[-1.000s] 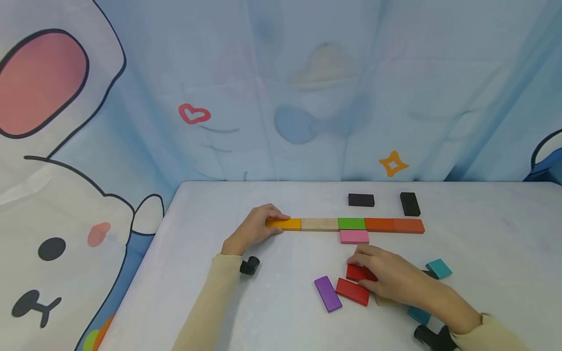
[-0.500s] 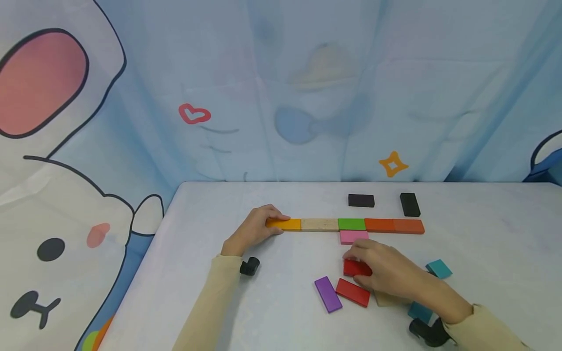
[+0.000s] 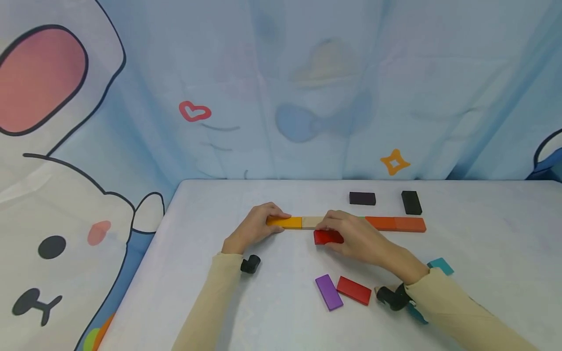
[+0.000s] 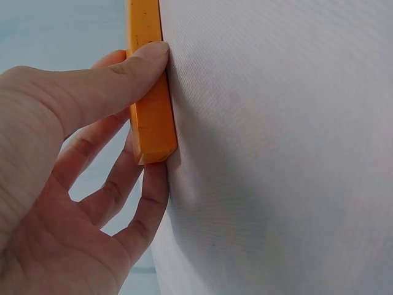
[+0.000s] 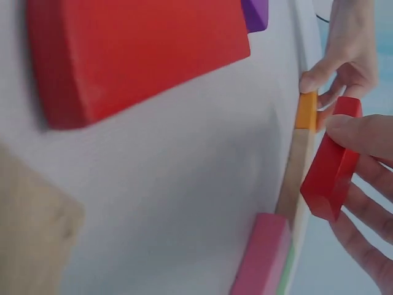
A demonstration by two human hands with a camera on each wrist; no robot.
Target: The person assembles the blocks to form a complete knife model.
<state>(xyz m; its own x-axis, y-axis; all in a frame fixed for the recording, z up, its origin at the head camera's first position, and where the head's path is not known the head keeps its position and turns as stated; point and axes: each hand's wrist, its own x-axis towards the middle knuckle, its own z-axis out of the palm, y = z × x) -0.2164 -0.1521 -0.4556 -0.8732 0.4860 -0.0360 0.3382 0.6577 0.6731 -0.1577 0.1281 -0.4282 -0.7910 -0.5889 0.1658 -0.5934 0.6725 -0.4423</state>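
Observation:
My left hand pinches the orange-yellow block at the left end of a row of flat blocks, thumb on its near side and fingers behind. A red block is pinched between the thumb and fingers of my right hand, at the near side of the row by the natural wood block. In the right wrist view this red block looks tilted, near the wood block and the pink block. The right hand hides the pink block and most of the green one in the head view.
Two orange-red blocks finish the row on the right. Black blocks lie behind it. Nearer me are a purple block, another red block and teal blocks, partly under my right sleeve. A blue curtain hangs behind the table.
My right hand has carried the red block left and away from me, from among the loose blocks to the row. The left hand has stayed on the orange-yellow block.

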